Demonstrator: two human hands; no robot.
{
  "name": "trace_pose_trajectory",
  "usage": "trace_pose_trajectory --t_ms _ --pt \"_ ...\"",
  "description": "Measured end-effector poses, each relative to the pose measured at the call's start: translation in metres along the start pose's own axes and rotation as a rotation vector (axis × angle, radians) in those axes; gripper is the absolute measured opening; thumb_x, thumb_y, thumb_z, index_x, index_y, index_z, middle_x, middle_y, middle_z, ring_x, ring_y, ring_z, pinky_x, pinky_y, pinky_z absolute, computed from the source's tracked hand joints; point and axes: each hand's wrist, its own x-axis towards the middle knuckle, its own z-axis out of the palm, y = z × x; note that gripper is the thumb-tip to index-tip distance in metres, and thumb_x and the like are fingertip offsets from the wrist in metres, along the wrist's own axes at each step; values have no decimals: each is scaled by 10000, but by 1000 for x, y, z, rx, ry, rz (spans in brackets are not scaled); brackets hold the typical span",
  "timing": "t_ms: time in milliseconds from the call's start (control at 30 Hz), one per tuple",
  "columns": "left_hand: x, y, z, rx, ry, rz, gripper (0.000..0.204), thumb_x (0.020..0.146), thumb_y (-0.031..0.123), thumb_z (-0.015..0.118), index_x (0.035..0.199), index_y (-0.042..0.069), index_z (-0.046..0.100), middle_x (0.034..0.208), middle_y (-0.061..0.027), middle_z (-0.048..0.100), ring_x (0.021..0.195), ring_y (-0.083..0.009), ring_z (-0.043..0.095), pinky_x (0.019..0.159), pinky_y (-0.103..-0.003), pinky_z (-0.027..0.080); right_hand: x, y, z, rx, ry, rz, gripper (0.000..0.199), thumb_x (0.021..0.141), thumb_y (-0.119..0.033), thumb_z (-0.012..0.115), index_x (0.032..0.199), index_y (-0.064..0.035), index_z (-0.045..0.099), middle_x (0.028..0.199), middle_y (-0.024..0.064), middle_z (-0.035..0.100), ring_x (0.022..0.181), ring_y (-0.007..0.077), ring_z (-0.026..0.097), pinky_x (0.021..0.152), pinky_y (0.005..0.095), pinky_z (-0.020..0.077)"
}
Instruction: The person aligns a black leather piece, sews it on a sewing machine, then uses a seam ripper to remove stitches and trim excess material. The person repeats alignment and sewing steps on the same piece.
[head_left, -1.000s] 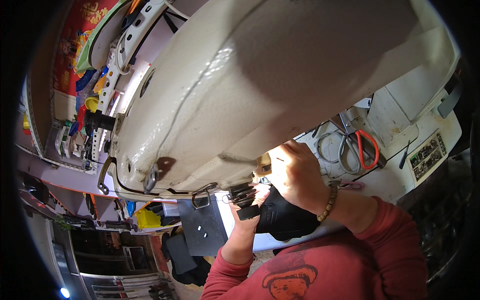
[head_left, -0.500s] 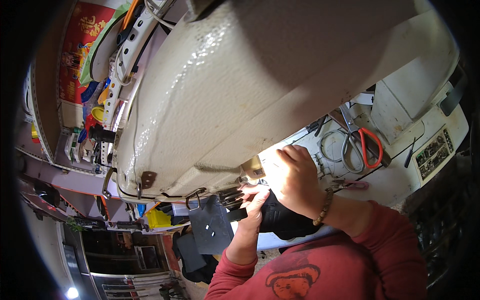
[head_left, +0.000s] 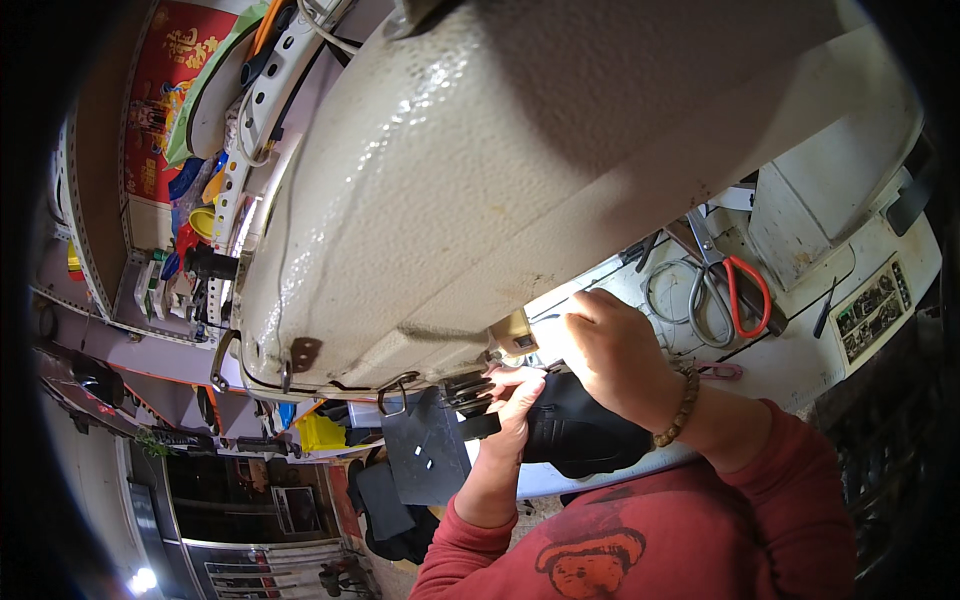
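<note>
A big cream sewing machine head (head_left: 520, 170) fills the upper middle of the view. Under its arm lies a black leather shoe piece (head_left: 580, 435) on the white table. My left hand (head_left: 515, 405) pinches the near edge of the black piece below the needle area. My right hand (head_left: 610, 350), with a bead bracelet at the wrist, presses on top of the same piece beside the machine arm. The needle itself is hidden behind the machine head and my fingers.
Scissors with red handles (head_left: 725, 290) and a coiled grey cord (head_left: 665, 290) lie on the white table (head_left: 800, 350) at the right. A flat black panel (head_left: 425, 450) hangs below the machine. Cluttered shelves (head_left: 170, 270) with coloured items stand at left.
The view has drifted closer to the machine head. Both hands stay on the black piece, with the left hand shifted slightly up toward the needle area.
</note>
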Motion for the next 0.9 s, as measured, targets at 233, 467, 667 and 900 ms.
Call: trace_pose_trajectory --t_ms 233,467,667,900 --pt "-3 -3 -3 0 51 -64 125 754 -13 772 870 -14 725 942 -69 604 930 -174 558 868 -297 420 2 -6 5 -147 59 49 100 711 -128 648 786 -66 629 920 52 597 835 222 573 681 350 464" --pt "0 -8 -3 42 24 44 88 811 38 732 896 18 726 858 -46 688 846 -159 605 862 -320 432 3 -7 11 -165 110 31 116 709 -162 648 778 -69 661 898 33 586 833 202 560 716 355 440" --pt "-1 -6 -2 45 37 21 84 810 44 736 889 19 728 853 -49 687 850 -159 589 851 -326 429 0 -5 12 -127 125 11 113 719 -163 643 763 -60 659 920 38 596 838 203 557 729 351 437" --pt "-2 -5 -5 41 13 -22 66 816 32 729 879 14 723 850 -51 682 839 -159 595 824 -315 443 0 -4 12 -128 124 -9 112 722 -157 642 746 -49 656 928 45 600 849 205 554 741 352 438"
